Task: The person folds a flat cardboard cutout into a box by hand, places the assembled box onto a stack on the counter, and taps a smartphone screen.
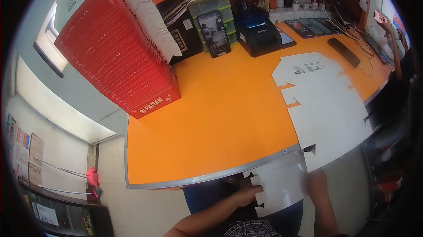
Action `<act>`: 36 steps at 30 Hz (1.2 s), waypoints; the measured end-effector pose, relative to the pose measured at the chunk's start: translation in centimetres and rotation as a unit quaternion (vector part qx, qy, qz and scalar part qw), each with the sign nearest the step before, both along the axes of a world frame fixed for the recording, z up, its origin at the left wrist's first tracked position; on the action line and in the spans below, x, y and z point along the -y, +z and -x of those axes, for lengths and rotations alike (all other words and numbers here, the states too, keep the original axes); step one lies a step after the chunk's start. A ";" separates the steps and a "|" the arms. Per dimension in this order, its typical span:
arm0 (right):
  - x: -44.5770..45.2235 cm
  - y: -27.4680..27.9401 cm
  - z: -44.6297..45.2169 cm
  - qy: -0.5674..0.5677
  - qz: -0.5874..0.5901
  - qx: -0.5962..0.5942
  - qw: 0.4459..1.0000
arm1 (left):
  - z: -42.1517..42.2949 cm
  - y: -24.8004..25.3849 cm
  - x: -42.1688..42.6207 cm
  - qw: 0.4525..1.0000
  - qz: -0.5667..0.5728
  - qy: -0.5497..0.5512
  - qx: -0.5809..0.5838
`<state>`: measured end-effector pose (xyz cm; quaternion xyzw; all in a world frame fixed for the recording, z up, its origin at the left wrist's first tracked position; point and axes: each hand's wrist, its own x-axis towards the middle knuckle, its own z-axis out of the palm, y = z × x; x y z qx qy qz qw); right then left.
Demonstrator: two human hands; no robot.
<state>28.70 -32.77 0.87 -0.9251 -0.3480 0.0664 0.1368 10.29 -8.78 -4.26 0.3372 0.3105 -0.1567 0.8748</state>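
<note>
A white die-cut cardboard box blank (282,182) is in front of my body, just below the table's front edge. My left hand (250,194) is closed on its left side, by the notched flaps, with the thumb on top. At its right edge is my right hand (317,183), blurred, its fingers not clearly seen. A second white box blank (328,104) lies flat on the orange table (211,126), printed near its far end and hanging over the front edge. A tall stack of folded red boxes (119,52) marked "SI PAMAN" stands at the table's left.
A phone (214,34) leans upright against a green-edged drawer unit (211,3). Beside it stands a black Epson printer (260,36). Several phones (310,27), cables and a dark handset (343,52) lie at the back right. Another person's hand (385,23) holds a phone at far right.
</note>
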 end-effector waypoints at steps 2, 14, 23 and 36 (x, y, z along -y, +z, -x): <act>-0.2 -0.9 0.6 -0.027 -0.006 0.011 1.000 | 0.1 0.0 0.0 1.000 0.001 0.002 -0.008; -4.7 4.2 4.4 -0.017 -0.061 -0.096 0.993 | 0.9 0.3 -0.2 1.000 -0.011 -0.002 0.018; -4.3 3.4 4.5 0.072 0.016 -0.069 0.995 | 1.0 0.4 -0.3 1.000 0.005 0.014 -0.019; -3.1 3.6 2.7 -0.001 -0.105 -0.118 0.987 | 0.8 0.9 -0.2 1.000 -0.003 0.030 -0.004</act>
